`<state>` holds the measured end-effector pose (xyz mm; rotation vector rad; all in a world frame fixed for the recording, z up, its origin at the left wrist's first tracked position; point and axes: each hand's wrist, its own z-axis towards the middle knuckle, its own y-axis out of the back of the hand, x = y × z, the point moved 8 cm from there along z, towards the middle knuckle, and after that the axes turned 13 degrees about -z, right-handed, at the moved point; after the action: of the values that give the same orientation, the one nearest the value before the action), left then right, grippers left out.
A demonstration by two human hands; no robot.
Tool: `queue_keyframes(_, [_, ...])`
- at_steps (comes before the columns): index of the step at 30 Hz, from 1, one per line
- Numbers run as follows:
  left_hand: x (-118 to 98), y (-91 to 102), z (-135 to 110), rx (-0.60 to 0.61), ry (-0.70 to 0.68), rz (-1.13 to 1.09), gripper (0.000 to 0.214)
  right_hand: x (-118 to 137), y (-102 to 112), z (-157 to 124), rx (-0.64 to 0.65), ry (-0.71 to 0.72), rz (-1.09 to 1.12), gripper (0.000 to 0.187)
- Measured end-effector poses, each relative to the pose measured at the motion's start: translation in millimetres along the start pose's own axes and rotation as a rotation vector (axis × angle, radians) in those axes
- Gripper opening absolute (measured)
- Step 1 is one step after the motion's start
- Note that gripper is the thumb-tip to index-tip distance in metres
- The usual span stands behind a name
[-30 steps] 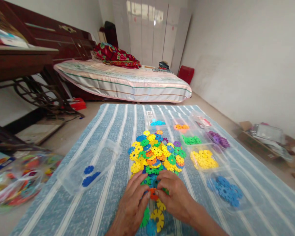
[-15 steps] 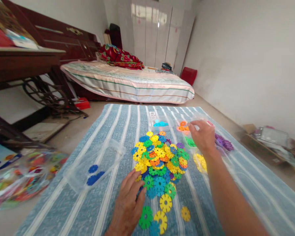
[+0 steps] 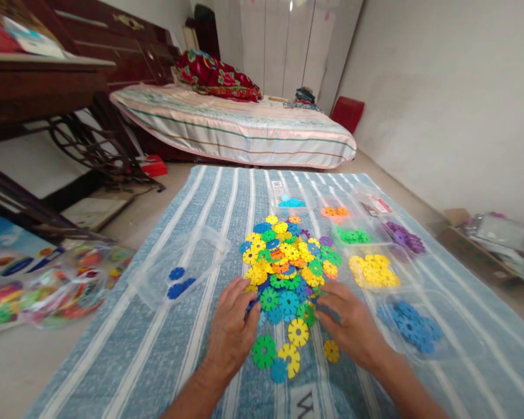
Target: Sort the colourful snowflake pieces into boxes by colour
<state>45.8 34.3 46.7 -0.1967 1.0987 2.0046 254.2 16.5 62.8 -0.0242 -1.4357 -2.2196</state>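
Note:
A heap of notched plastic discs (image 3: 288, 250) in yellow, green, blue, orange and purple lies on the striped cloth. My left hand (image 3: 231, 326) rests at the heap's near left edge, fingers curled, with a dark blue disc (image 3: 251, 304) showing between thumb and fingers. At the near right edge, my right hand (image 3: 351, 320) has its thumb and fingers apart beside a green disc (image 3: 306, 313); nothing shows in its grip. Loose discs lie between the hands, among them a green one (image 3: 264, 351) and a yellow one (image 3: 298, 332).
Clear boxes hold sorted discs: light blue (image 3: 291, 202), orange (image 3: 335, 212), green (image 3: 353, 235), purple (image 3: 404, 237), yellow (image 3: 374, 270) and blue (image 3: 414, 326). Left of the heap, another clear box (image 3: 218, 235) holds dark blue discs. A bed (image 3: 244, 134) stands beyond.
My right hand has come back from the orange disc box to the near right edge of the heap. The left hand stays by the heap. The view has tipped down.

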Motion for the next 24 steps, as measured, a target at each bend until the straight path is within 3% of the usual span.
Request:
queue_keyframes(9, [0.5, -4.8, -1.8, 0.043, 0.007, 0.029, 0.012, 11.5, -21.9, -10.8, 0.118, 0.006, -0.161, 0.027])
queue_keyframes(17, [1.0, -8.9, -3.6, 0.089, 0.002, 0.084, 0.022, 15.7, -30.4, -13.6, 0.123, -0.064, -0.245, 0.028])
queue_keyframes(24, [2.1, -14.8, -5.4, 0.148, 0.023, 0.111, 0.027, 12.7, -30.8, -16.4, 0.083, -0.104, -0.172, 0.024])
